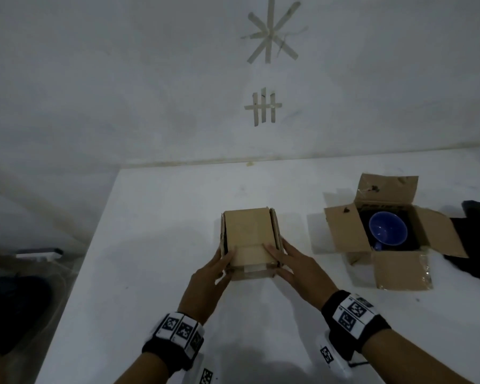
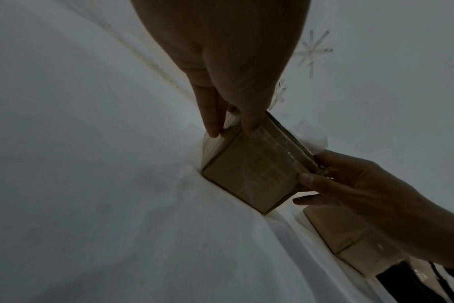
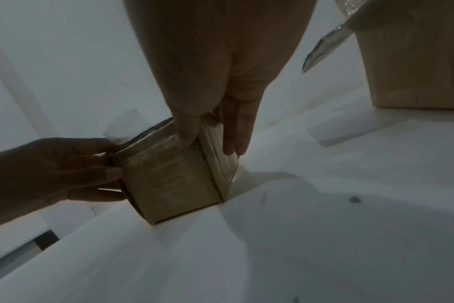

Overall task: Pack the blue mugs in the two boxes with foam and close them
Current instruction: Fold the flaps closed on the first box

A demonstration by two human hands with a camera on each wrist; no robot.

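A closed cardboard box (image 1: 247, 231) stands on the white table in front of me, its top flaps folded down. My left hand (image 1: 225, 259) rests against its near left corner, with straight fingers on the side and the thumb on the front face (image 2: 228, 129). My right hand (image 1: 275, 253) lies on the near right corner, one finger flat on the top flap and the others along the right side (image 3: 210, 147). To the right an open box (image 1: 341, 231) holds a blue mug (image 1: 387, 228), mouth up, in black foam. The closed box's contents are hidden.
A black heap (image 1: 477, 239) lies at the table's right edge beside the open box's spread flaps. The table (image 1: 164, 245) ends at its left edge (image 1: 94, 245) with floor below. A wall with tape marks (image 1: 263, 106) stands right behind the table.
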